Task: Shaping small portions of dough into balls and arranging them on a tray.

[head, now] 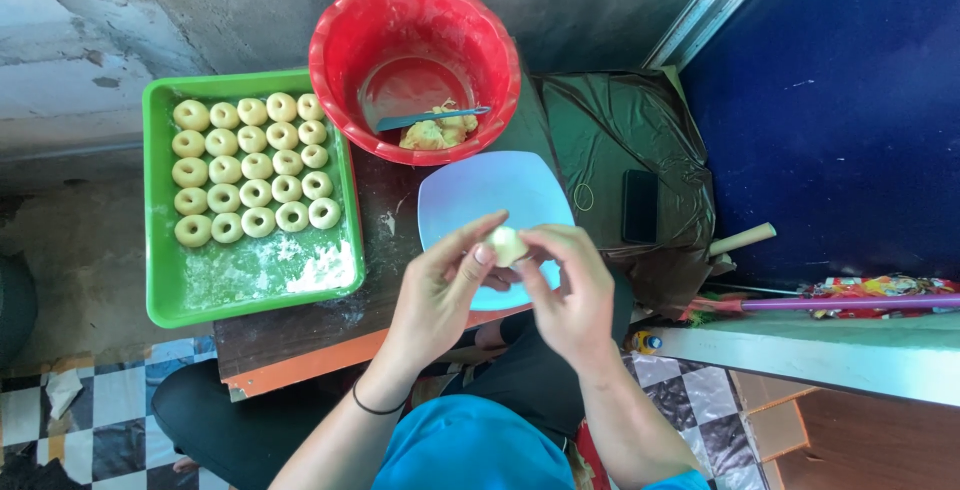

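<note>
Both my hands meet over a pale blue square plate [480, 195]. My left hand [436, 290] and my right hand [572, 290] pinch one small pale lump of dough [507, 246] between their fingertips. To the left lies a green tray [250, 285] dusted with flour, holding several rows of ring-shaped dough pieces [252, 167]. Behind the plate stands a red bowl [415, 20] with leftover yellow dough [440, 130] and a blue spatula [430, 117] inside.
The tray, bowl and plate rest on a low dark wooden board [290, 335]. A dark phone [640, 206] lies on a crumpled dark plastic sheet [620, 130] at right. A purple-handled broom [850, 302] lies on a ledge. Checkered floor shows below.
</note>
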